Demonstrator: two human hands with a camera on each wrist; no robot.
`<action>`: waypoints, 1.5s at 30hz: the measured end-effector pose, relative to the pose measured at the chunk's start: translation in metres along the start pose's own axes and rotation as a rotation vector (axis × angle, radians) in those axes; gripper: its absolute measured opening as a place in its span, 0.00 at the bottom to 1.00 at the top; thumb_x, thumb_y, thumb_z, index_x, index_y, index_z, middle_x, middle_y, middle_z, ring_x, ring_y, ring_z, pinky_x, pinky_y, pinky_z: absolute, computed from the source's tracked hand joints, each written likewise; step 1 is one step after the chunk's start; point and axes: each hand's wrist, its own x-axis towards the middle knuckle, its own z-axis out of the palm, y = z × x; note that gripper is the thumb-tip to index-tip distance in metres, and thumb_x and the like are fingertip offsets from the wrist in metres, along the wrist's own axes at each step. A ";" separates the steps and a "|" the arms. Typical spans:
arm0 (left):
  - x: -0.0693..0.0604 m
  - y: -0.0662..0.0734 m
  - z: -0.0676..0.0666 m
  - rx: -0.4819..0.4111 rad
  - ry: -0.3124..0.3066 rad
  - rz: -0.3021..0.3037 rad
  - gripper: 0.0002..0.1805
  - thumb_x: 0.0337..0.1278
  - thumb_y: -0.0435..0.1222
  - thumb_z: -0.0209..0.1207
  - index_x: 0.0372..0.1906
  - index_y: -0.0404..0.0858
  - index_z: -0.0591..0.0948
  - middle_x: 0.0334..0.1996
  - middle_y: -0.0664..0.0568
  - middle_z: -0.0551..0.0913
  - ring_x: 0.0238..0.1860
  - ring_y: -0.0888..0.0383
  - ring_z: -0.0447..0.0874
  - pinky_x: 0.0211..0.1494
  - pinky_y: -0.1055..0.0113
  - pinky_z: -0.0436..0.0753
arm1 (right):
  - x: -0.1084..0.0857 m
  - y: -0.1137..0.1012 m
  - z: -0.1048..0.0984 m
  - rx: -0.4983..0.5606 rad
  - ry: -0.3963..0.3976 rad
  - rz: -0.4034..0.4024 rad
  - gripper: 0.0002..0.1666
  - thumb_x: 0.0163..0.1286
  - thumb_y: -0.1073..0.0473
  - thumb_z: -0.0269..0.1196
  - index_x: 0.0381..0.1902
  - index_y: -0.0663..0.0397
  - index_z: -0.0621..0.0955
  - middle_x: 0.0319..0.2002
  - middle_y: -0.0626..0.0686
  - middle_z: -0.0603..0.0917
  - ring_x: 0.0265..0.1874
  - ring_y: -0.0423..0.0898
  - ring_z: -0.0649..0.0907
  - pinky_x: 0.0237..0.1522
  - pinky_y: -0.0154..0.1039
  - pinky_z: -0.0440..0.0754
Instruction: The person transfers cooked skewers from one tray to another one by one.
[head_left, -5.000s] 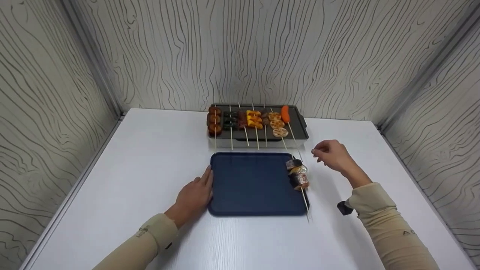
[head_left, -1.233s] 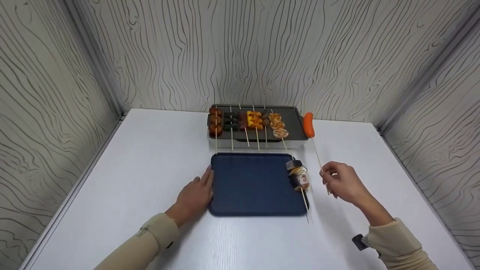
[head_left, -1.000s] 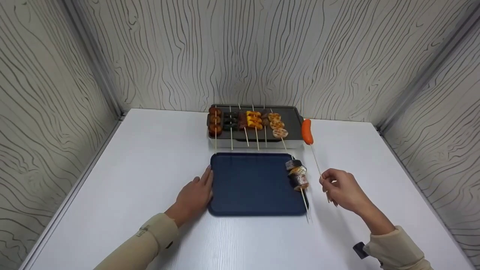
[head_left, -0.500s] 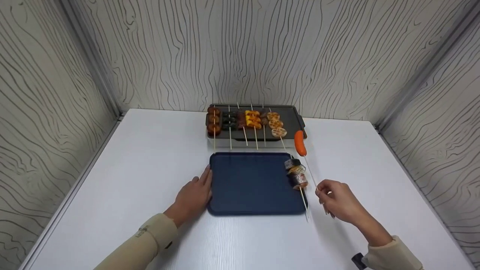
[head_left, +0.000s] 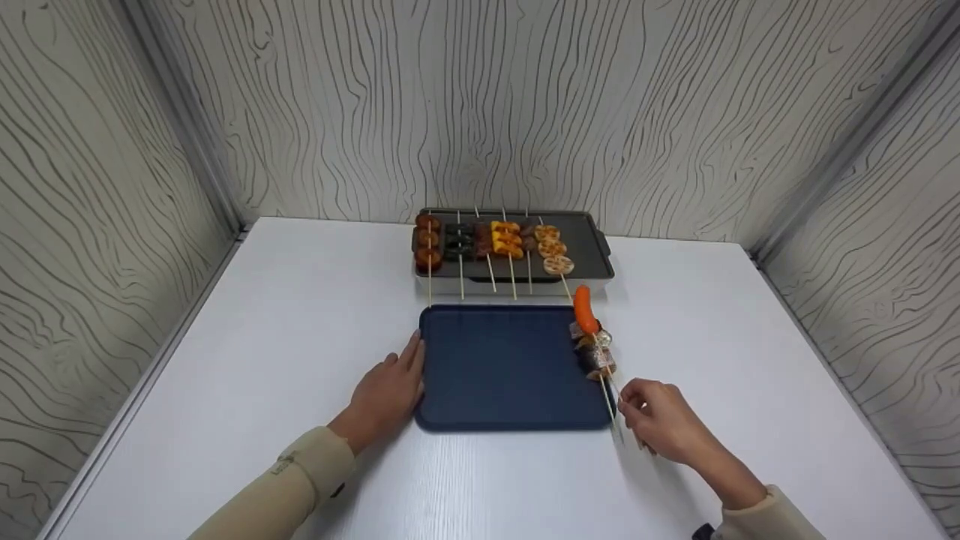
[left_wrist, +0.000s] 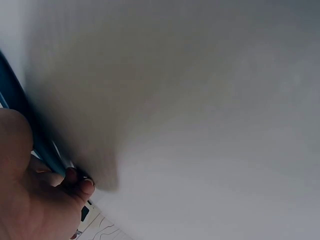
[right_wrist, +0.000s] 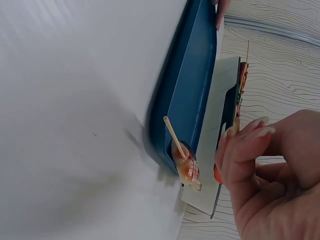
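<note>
My right hand (head_left: 664, 420) pinches the lower stick of the orange sausage skewer (head_left: 585, 310), just right of the blue tray (head_left: 510, 375). The sausage is above the upper end of the fish skewer (head_left: 596, 358), which lies along the tray's right side; contact between them cannot be told. In the right wrist view the fingers (right_wrist: 245, 145) pinch a stick, and the fish skewer (right_wrist: 186, 167) rests at the tray's corner. My left hand (head_left: 386, 394) rests against the tray's left edge, its fingers extended; the left wrist view shows this hand (left_wrist: 40, 200) at the rim.
Behind the tray stands a dark grill plate (head_left: 589, 259) on a light base. Several skewers lie across it, among them yellow pieces (head_left: 507, 240) and lotus slices (head_left: 558, 265), their sticks pointing frontward. Patterned panels (head_left: 480, 105) enclose the white table (head_left: 315, 300) behind and at the sides.
The sausage skewer left the grill's right side in my right hand, moved right and frontward, then left to the tray's right side. My left hand has stayed at the tray.
</note>
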 end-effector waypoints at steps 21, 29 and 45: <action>0.001 0.000 0.000 -0.029 -0.016 -0.014 0.30 0.76 0.39 0.52 0.74 0.26 0.66 0.77 0.38 0.64 0.53 0.39 0.82 0.49 0.51 0.84 | 0.001 0.002 0.031 -0.051 -0.002 0.019 0.04 0.72 0.71 0.57 0.38 0.68 0.79 0.22 0.52 0.81 0.11 0.40 0.77 0.12 0.32 0.74; 0.001 0.002 -0.005 -0.030 -0.037 -0.026 0.29 0.77 0.38 0.52 0.73 0.25 0.67 0.76 0.38 0.64 0.57 0.39 0.81 0.52 0.51 0.84 | 0.004 -0.001 0.041 -0.001 -0.037 0.070 0.05 0.72 0.70 0.58 0.38 0.67 0.80 0.20 0.51 0.81 0.10 0.40 0.77 0.12 0.34 0.75; 0.000 -0.001 -0.001 -0.001 -0.013 -0.006 0.29 0.76 0.38 0.53 0.73 0.25 0.67 0.76 0.37 0.64 0.55 0.40 0.82 0.50 0.51 0.85 | 0.006 -0.002 0.049 0.016 0.028 0.078 0.04 0.69 0.69 0.62 0.32 0.61 0.79 0.15 0.49 0.79 0.07 0.40 0.76 0.12 0.36 0.75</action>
